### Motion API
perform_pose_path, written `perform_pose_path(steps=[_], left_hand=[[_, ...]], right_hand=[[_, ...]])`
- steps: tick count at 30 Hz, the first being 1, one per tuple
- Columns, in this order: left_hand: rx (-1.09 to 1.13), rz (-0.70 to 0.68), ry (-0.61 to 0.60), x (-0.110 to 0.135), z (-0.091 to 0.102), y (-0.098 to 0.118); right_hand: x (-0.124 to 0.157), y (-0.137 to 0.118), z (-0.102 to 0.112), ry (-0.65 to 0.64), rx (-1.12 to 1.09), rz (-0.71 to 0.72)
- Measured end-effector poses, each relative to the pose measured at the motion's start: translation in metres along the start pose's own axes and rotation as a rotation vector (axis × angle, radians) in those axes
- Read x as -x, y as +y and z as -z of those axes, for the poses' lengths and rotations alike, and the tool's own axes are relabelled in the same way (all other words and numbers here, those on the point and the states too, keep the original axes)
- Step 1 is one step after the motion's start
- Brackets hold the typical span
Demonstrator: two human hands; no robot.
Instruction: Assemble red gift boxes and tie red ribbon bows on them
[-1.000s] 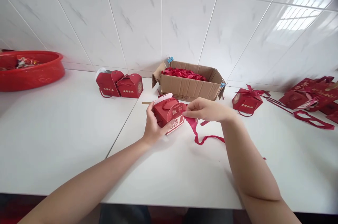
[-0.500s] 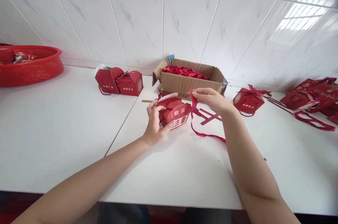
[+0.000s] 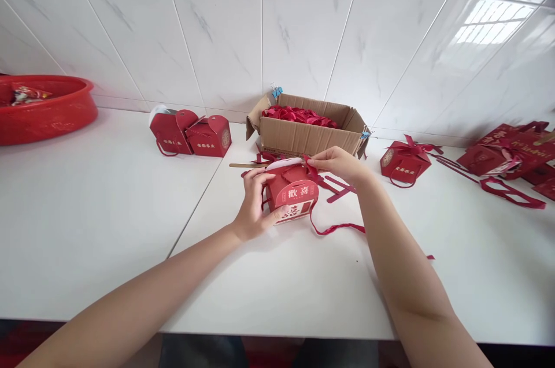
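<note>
A red gift box (image 3: 291,190) with printed characters rests on the white table, its rounded top flaps raised. My left hand (image 3: 255,201) wraps round its left side, thumb on the front face. In my right hand (image 3: 337,163) a dark red ribbon (image 3: 337,230) is pinched between thumb and fingertips at the box's upper right corner. The ribbon's loose length hangs down beside the box and runs right across the table under my forearm. Where exactly its pinched end meets the box is partly hidden by my fingers.
Behind stands a cardboard box (image 3: 299,136) of red ribbons, with blue binder clips. Two red gift boxes (image 3: 210,137) sit left of it, near a red basin (image 3: 52,114). A ribbon-tied box (image 3: 405,163) and more red packaging (image 3: 515,151) lie to the right.
My right hand has brought the ribbon leftward against the box's upper right corner. The box has turned slightly and sits more upright in my left hand.
</note>
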State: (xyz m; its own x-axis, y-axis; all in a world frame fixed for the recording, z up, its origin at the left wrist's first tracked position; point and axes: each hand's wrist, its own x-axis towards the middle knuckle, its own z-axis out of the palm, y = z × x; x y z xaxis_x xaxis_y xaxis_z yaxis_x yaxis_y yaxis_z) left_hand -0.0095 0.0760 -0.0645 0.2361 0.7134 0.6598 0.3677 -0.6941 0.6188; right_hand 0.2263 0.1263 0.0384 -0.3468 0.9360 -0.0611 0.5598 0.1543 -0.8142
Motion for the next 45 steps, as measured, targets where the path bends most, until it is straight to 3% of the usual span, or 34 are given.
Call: perform_pose_path(steps=[7, 11, 15, 21, 27, 35, 45], left_hand=[[-0.005, -0.003, 0.005, -0.001, 0.0, 0.002], [0.0, -0.007, 0.01, -0.001, 0.0, 0.003], [0.007, 0.012, 0.004, 0.0, -0.001, 0.004], [-0.009, 0.103, 0.016, 0.002, -0.003, 0.008], [-0.096, 0.065, 0.006, 0.002, -0.002, 0.006], [-0.13, 0.054, 0.03, 0.001, -0.003, 0.004], [-0.103, 0.071, 0.026, 0.0, -0.003, 0.007]], right_hand=[[-0.002, 0.003, 0.003, -0.008, 0.453, -0.221], [-0.002, 0.006, 0.005, -0.022, 0.522, -0.298], [0.012, -0.006, 0.017, 0.008, 0.563, -0.312], [0.056, -0.035, 0.04, 0.024, 0.365, -0.121], [0.088, -0.056, 0.04, -0.174, 0.093, 0.146], [0.065, -0.051, 0.028, -0.354, 0.218, 0.167], [0.049, -0.045, 0.016, -0.488, 0.177, 0.189]])
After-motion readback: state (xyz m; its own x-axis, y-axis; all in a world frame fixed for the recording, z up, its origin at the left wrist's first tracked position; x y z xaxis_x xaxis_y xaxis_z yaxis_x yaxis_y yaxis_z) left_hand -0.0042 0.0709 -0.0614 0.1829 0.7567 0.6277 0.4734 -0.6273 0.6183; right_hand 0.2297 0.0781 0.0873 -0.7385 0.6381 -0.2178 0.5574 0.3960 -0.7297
